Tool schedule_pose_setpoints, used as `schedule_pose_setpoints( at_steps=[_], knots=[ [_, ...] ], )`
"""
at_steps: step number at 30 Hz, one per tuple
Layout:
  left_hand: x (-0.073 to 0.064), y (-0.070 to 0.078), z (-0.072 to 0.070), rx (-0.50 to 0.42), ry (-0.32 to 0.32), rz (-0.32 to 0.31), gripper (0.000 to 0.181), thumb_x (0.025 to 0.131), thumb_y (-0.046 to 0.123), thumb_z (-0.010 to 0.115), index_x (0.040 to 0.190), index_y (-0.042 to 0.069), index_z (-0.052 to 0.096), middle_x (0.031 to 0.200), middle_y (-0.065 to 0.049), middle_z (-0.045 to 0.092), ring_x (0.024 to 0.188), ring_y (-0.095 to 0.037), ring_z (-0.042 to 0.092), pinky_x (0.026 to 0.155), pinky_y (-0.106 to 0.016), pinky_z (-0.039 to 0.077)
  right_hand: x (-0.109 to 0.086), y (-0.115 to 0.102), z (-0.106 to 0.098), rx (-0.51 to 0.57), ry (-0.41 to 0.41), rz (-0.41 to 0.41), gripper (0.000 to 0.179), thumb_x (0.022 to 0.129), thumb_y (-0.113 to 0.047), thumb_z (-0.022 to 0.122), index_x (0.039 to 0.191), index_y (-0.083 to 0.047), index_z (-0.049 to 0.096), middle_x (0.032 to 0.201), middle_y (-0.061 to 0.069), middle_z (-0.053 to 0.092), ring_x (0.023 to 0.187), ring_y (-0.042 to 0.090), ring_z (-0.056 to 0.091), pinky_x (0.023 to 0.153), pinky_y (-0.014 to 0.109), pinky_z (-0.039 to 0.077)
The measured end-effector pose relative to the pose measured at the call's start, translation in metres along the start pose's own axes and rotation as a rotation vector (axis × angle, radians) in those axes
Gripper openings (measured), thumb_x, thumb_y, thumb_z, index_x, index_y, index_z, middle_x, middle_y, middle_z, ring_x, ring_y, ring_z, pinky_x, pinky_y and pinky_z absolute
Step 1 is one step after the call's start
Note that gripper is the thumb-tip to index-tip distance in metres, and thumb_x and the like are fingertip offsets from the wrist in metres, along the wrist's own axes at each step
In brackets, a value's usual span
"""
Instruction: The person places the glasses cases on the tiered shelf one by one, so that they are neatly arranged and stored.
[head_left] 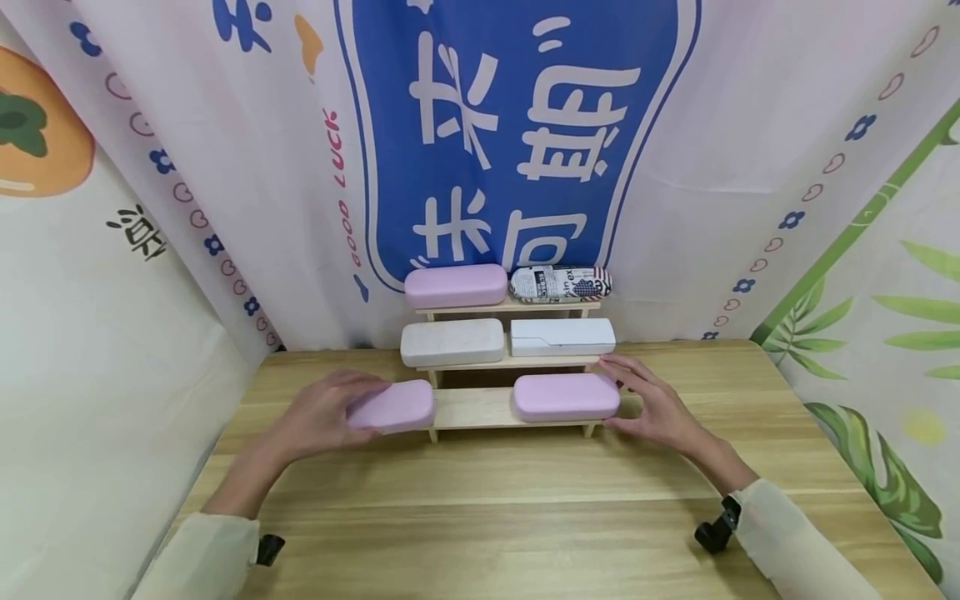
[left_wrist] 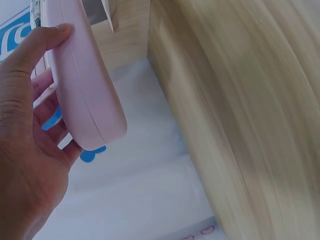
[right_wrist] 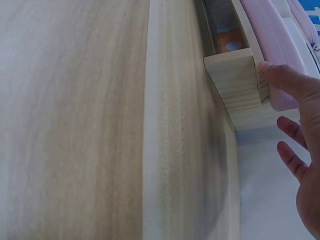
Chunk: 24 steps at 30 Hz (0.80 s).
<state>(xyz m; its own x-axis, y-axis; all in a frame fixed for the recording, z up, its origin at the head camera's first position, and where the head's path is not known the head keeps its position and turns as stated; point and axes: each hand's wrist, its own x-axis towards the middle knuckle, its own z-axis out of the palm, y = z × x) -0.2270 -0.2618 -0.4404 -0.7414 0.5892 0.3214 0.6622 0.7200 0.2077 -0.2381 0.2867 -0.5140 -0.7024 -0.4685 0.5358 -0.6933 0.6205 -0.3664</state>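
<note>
My left hand (head_left: 330, 415) pinches a lilac glasses case (head_left: 393, 407) at the left end of the lowest step of a small wooden display stand (head_left: 472, 408). In the left wrist view its thumb lies along the seam of the lilac case (left_wrist: 85, 85), with the other fingers behind. A second lilac glasses case (head_left: 566, 397) lies at the right on that step. My right hand (head_left: 656, 410) is spread around the right end of the step; in the right wrist view its thumb (right_wrist: 282, 77) touches the step's edge beside the case, other fingers loosely bent.
On the middle step sit a greyish-white case (head_left: 453, 342) and a white case (head_left: 562, 337). The top step bears a pink case (head_left: 456, 286) and a newsprint-patterned case (head_left: 561, 284). The stand is on a wooden table (head_left: 480, 517), with printed curtains (head_left: 300, 208) behind.
</note>
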Motion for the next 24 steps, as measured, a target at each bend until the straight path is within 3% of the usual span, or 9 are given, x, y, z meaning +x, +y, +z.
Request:
schedule_pose_setpoints(
  at_steps=[13, 24],
  knots=[
    [0.021, 0.017, 0.017, -0.033, -0.030, 0.007, 0.073, 0.071, 0.034, 0.095, 0.135, 0.010, 0.072, 0.132, -0.014, 0.072, 0.124, -0.039, 0.066, 0.099, -0.057, 0.056, 0.000, 0.002, 0.001, 0.005, -0.001, 0.001, 0.106, 0.061, -0.010, 0.102, 0.155, -0.008, 0.053, 0.160, 0.014, 0.049, 0.137, 0.040, 0.055, 0.108, 0.058, 0.049],
    [0.033, 0.031, 0.024, -0.066, -0.005, 0.032, 0.071, 0.070, 0.028, 0.096, 0.135, 0.010, 0.072, 0.134, -0.013, 0.072, 0.123, -0.037, 0.066, 0.097, -0.056, 0.057, -0.001, 0.002, 0.001, 0.010, -0.006, 0.009, 0.105, 0.062, -0.011, 0.102, 0.155, -0.009, 0.053, 0.161, 0.013, 0.048, 0.138, 0.041, 0.054, 0.109, 0.059, 0.049]
  ],
)
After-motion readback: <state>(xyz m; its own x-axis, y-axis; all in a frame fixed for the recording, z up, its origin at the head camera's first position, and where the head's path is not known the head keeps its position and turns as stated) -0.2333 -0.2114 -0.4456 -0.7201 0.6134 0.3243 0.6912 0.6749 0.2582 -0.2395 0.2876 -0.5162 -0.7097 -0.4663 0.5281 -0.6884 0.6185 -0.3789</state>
